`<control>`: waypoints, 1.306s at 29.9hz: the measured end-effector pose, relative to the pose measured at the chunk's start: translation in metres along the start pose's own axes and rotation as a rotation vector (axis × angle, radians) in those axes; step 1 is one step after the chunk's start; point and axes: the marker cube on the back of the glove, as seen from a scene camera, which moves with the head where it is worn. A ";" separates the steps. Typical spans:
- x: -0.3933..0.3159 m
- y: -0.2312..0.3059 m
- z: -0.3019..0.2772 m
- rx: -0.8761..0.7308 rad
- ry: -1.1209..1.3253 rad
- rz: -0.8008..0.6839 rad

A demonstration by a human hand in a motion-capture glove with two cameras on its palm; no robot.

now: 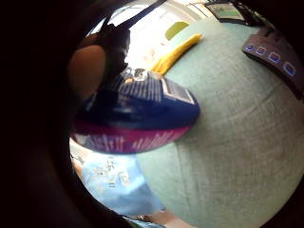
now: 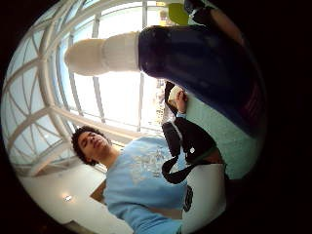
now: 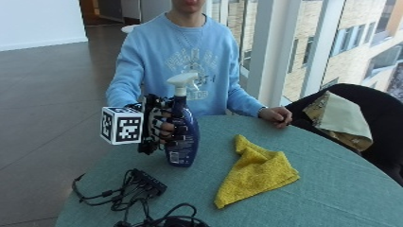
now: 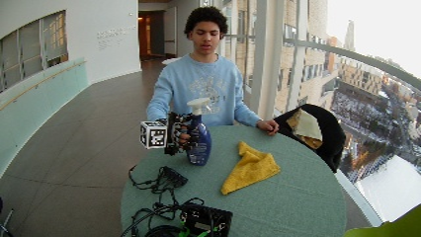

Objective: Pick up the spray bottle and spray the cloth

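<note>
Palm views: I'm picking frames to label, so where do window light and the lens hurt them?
Thumb side palm view: bright windows behind, so the spray bottle reads dark, and window bars bow. Little finger side palm view: the bottle's label blurs up close, the yellow cloth shows against glare. Outside view: even light on the right hand.

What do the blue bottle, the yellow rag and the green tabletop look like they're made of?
Spray bottle: apparently glossy dark blue plastic, judging by its sheen, with a matte white plastic trigger head. Cloth: soft yellow fabric, probably microfibre or terry, since it lies in limp, fuzzy folds. Table: covered in what looks like matte green woven textile; the little finger side palm view shows a fine weave.
</note>
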 end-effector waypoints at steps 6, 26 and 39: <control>0.005 -0.015 0.010 0.012 0.016 -0.005; -0.005 -0.027 0.016 0.261 0.225 -0.064; -0.053 -0.064 -0.005 0.053 0.511 0.105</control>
